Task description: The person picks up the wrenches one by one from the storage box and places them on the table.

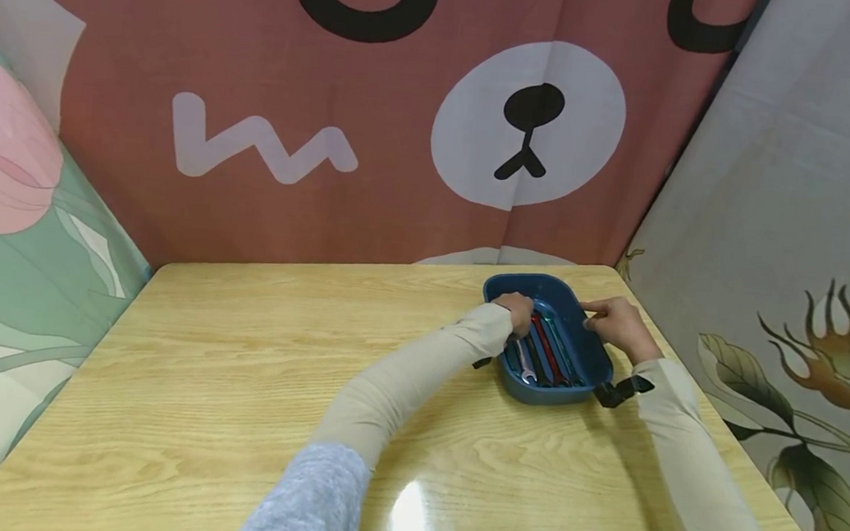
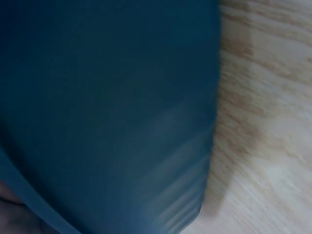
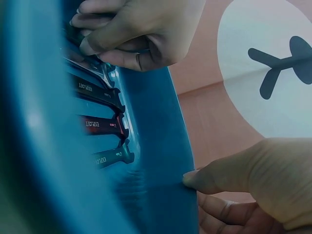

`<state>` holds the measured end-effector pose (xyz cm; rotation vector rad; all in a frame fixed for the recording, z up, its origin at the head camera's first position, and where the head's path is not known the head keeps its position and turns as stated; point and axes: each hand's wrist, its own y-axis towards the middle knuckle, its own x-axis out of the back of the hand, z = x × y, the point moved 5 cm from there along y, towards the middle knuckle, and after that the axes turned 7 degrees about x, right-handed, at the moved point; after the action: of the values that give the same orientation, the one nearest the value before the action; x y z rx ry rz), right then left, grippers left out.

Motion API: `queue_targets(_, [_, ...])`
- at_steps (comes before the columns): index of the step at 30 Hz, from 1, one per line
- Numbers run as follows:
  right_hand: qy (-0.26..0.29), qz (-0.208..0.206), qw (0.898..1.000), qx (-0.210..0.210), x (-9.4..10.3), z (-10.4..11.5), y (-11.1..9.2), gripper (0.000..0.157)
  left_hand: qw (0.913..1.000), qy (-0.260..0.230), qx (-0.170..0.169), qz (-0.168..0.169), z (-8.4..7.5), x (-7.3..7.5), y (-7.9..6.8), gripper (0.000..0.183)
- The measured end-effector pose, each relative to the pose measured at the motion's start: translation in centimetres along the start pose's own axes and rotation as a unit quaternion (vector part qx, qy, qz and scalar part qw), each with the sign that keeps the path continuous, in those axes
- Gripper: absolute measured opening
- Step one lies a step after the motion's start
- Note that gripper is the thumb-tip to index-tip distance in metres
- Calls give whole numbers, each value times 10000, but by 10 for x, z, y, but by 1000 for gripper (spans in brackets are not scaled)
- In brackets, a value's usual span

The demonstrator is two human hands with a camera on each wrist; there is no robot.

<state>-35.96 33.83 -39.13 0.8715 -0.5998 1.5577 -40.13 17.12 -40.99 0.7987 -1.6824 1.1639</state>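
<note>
Several open-ended wrenches lie side by side in a blue plastic basin [image 1: 552,395]: a silver wrench [image 1: 525,370], a black wrench [image 3: 100,92], a red wrench [image 1: 548,352] and a green wrench [image 1: 564,351]. Reaching over the basin's left side, my left hand [image 1: 515,311] has its fingers curled at a wrench by the silver one; the fingers hide most of it. My right hand [image 1: 619,327] pinches the right rim, thumb on the inner side and fingers outside, as the right wrist view shows. Only the basin's outer wall [image 2: 122,122] fills most of the left wrist view.
The basin stands on a wood-grain table [image 1: 239,384], near its back right corner. A curtain with a bear face [image 1: 372,171] hangs behind the table. Flowered cloths hang at the left [image 1: 3,162] and right [image 1: 788,266].
</note>
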Motion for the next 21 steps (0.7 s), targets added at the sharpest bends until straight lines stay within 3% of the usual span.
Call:
queue_targets(10, [99,35,9998,-154,0,-1,-1,42,9999,-48,-51,103,-1,-3,7,11])
queue_targets(21, [11,34,10000,-65,-1,-3,-2,42,10000,-63,7,-32,-2,-10,12,13])
